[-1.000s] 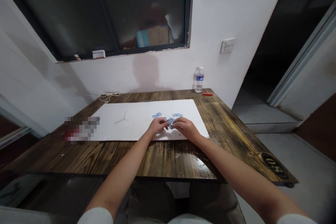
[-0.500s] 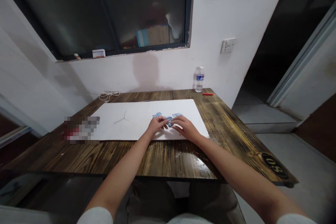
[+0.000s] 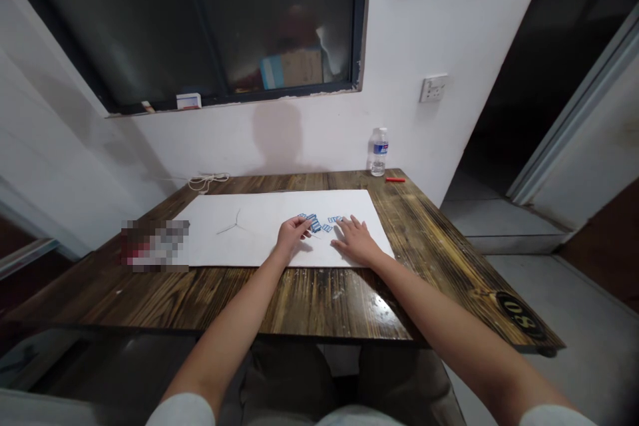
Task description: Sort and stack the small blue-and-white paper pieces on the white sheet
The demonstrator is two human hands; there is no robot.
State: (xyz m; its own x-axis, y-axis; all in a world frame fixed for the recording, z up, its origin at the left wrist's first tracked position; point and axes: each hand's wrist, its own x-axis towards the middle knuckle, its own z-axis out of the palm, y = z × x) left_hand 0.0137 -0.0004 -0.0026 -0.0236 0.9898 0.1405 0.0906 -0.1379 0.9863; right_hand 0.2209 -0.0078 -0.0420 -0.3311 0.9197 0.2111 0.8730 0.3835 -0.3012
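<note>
My left hand (image 3: 292,235) pinches a small blue-and-white striped piece (image 3: 314,223) between thumb and fingers, just over the white sheet (image 3: 264,239). My right hand (image 3: 355,239) lies palm down on the sheet with its fingers spread. Close to its fingertips are a blue-striped piece (image 3: 333,219) and a smaller striped piece (image 3: 327,227). Part of another blue striped shape (image 3: 302,215) shows behind the piece in my left hand. Whether these shapes are loose or drawn on the sheet, I cannot tell.
Thin dark branching lines (image 3: 236,223) mark the sheet's left part. On the wooden table (image 3: 200,299) a water bottle (image 3: 379,152) and a red pen-like stick (image 3: 395,180) stand and lie at the back right. A white cable (image 3: 207,180) is coiled at the back left.
My hands have moved apart. The left now has the striped piece alone, shifted slightly left, and the right has let go and flattened onto the sheet.
</note>
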